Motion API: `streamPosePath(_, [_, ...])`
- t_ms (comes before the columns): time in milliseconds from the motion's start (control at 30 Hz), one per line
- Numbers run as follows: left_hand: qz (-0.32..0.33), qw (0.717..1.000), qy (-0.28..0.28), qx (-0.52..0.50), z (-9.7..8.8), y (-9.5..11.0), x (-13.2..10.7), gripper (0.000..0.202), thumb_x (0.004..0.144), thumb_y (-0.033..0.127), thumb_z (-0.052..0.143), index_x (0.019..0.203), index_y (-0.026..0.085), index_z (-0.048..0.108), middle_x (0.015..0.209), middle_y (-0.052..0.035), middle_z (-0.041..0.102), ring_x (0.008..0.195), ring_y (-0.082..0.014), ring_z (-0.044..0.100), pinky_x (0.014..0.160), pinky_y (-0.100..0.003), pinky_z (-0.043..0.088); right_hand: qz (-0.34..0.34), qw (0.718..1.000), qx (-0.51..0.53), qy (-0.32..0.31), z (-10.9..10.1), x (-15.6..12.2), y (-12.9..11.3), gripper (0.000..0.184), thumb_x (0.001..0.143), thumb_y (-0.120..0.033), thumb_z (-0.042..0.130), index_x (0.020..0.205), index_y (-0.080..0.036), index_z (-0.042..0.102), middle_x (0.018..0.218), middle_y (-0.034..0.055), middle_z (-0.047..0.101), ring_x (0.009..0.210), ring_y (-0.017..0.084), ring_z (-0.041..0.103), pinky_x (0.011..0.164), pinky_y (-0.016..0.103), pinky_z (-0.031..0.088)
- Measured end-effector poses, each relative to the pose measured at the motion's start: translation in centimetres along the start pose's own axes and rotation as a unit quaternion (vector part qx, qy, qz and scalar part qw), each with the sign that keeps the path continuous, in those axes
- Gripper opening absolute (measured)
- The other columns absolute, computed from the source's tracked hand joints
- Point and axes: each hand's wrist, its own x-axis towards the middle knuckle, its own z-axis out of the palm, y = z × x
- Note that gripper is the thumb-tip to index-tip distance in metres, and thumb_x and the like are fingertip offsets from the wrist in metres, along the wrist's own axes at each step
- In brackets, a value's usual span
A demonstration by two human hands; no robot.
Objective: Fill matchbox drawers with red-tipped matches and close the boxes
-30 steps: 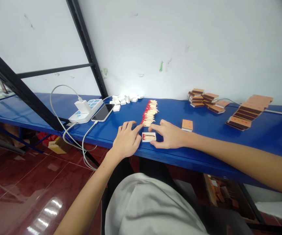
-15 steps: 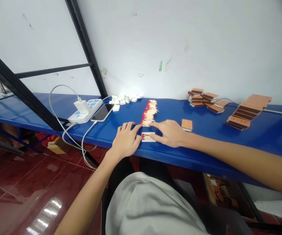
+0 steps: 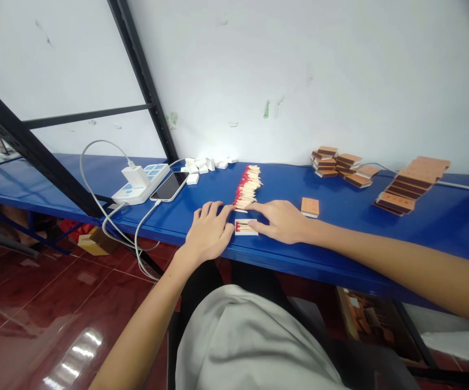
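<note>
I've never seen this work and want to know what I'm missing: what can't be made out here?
All in the head view:
Part of the inside of the tray: covered by the right hand.
The number of piled matches: too small, and they overlap.
The palm of the left hand: hidden behind its own back.
Print on the lone box: too small.
The right arm's far end: cut off by the picture's right edge.
</note>
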Motion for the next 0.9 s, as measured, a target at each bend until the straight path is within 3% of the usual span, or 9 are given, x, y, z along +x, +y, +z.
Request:
streamPosePath(367, [0.025, 0.997, 0.072, -0.024, 0.32, 0.02, -0.38, 0.036, 0.094, 0.022, 0.041, 0.121, 0.020, 0.064, 0.134, -0.0103, 0.058, 0.127, -0.0299, 0.045, 0.105, -0.048, 0.038, -0.031, 0.999, 0.014, 0.001, 0.05, 0.07, 0.20, 0.051, 0.099, -0.049, 0.044, 0.141, -0.023, 0.056, 0.097, 0.0080, 0.076, 0.087, 0.026, 0.070, 0.072, 0.032, 0.040])
streamPosePath(900, [0.006, 0.999, 0.039, -0.011, 0.37, 0.05, -0.28, 0.045, 0.098, 0.028, 0.036, 0.140, 0.025, 0.054, 0.141, -0.0113, 0.052, 0.131, -0.0312, 0.041, 0.105, -0.051, 0.038, -0.029, 0.999, 0.016, -0.006, -0.02, 0.12, 0.19, 0.053, 0.100, -0.051, 0.041, 0.143, -0.023, 0.054, 0.095, 0.0079, 0.076, 0.084, 0.025, 0.069, 0.070, 0.031, 0.039])
